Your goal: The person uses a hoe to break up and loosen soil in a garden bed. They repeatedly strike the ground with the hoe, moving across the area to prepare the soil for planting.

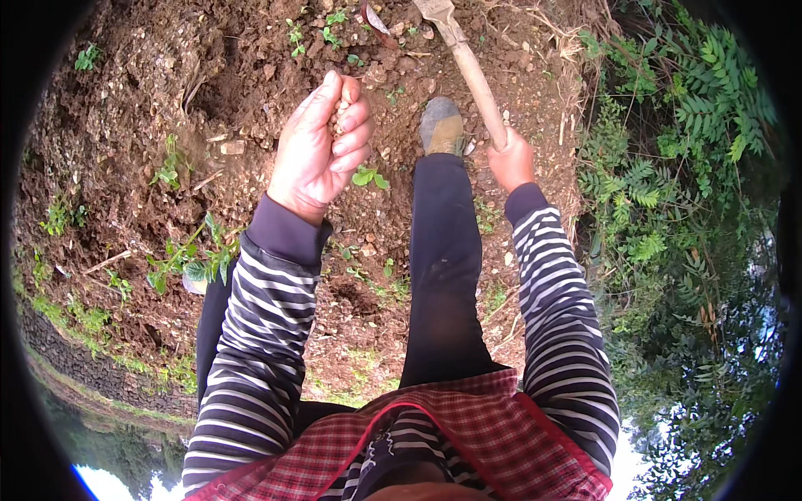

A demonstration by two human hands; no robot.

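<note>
My left hand [308, 156] is turned palm up over the soil, its fingers curled around a small heap of pale seeds [339, 118]. The seeds show between the thumb and the bent fingers. On the right, my right hand [512, 161] grips the end of a wooden tool handle [474, 75], probably a hoe's. That handle slants away up and to the left, to a socket-like head [437, 9] cut off by the top edge of the view. Brown, stony, loose soil [250, 75] lies under both hands.
One shoe [442, 125] is planted on the soil between my hands. Leafy seedlings [194, 260] grow by my other leg, and smaller ones [332, 28] stand farther ahead. Dense green shrubs [651, 181] border the right side. A brown pod or dry leaf [378, 26] lies near the tool head.
</note>
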